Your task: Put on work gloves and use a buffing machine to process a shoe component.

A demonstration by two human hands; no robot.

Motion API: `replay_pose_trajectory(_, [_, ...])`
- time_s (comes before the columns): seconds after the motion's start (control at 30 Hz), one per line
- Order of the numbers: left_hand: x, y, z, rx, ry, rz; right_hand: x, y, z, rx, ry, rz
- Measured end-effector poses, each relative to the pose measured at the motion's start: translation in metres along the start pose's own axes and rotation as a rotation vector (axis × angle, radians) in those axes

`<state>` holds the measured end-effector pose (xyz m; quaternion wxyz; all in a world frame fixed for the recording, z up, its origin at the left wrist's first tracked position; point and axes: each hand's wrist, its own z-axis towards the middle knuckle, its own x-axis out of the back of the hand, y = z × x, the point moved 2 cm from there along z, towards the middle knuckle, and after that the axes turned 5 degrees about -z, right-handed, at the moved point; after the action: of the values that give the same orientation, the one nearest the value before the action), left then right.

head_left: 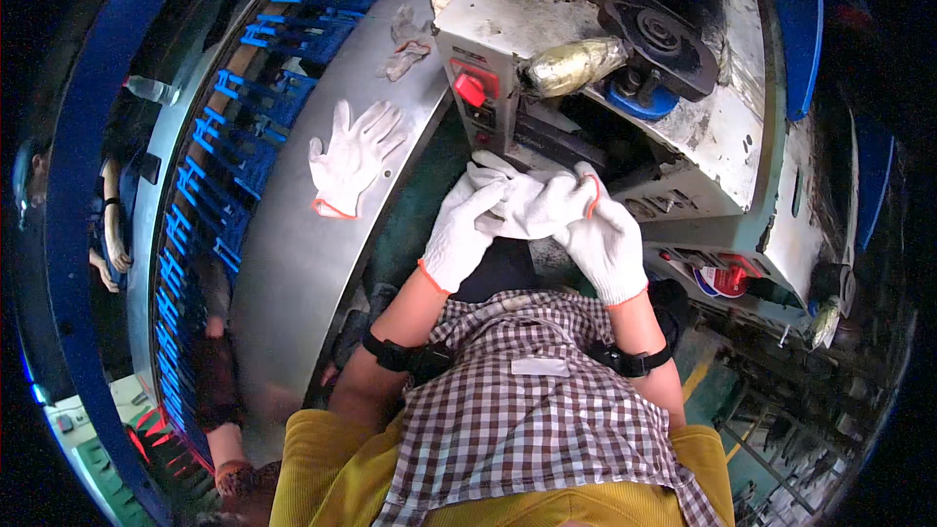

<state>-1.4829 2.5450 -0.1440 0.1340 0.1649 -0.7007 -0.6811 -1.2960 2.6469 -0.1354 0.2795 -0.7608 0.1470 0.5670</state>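
Observation:
Both of my hands wear white knit gloves with orange cuff edges. Between them, in front of my checked apron (527, 420), is a loose white knit glove (532, 207) with an orange rim. My left hand (459, 234) pinches its left part, fingers closed on the cloth. At the orange-rimmed end, my right hand (607, 252) is closed on the same glove. Some fingertips are hidden in the fabric. A flat white glove (353, 158) with an orange rim lies on the metal table (293, 303) to my left.
Crumpled gloves (405, 44) lie farther up the table. A worn white machine (517, 0) with a red switch (469, 89) stands ahead, a wrapped bundle (576, 66) on its edge. Blue pegs (195, 171) line the table's left side. Another person's arm (112, 220) shows far left.

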Motion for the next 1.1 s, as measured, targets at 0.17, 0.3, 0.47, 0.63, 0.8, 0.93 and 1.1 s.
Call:
replay_pose_trajectory(0.17, [0.013, 0.020, -0.003, 0.260, 0.039, -0.487, 0.002, 0.001, -0.016, -0.019, 0.102, -0.454])
replay_pose_trajectory(0.3, [0.013, 0.034, -0.003, 0.245, 0.023, -0.446, 0.003, 0.004, -0.017, -0.049, 0.049, -0.765])
replay_pose_trajectory(0.47, [0.011, 0.046, -0.001, 0.135, 0.064, -0.426, 0.006, 0.002, -0.017, -0.106, 0.045, -0.886])
replay_pose_trajectory(0.63, [0.012, 0.052, -0.002, 0.090, 0.070, -0.318, 0.009, 0.001, -0.020, -0.148, 0.116, -1.005])
replay_pose_trajectory(0.8, [0.013, 0.052, -0.001, 0.077, 0.080, -0.233, 0.003, 0.006, -0.021, -0.100, 0.064, -1.124])
replay_pose_trajectory(0.93, [0.014, 0.049, 0.000, 0.027, 0.129, -0.196, 0.000, 0.005, -0.021, -0.071, 0.146, -1.169])
replay_pose_trajectory(1.1, [0.020, 0.045, 0.000, 0.049, 0.161, -0.348, 0.003, 0.003, -0.019, 0.026, 0.114, -1.218])
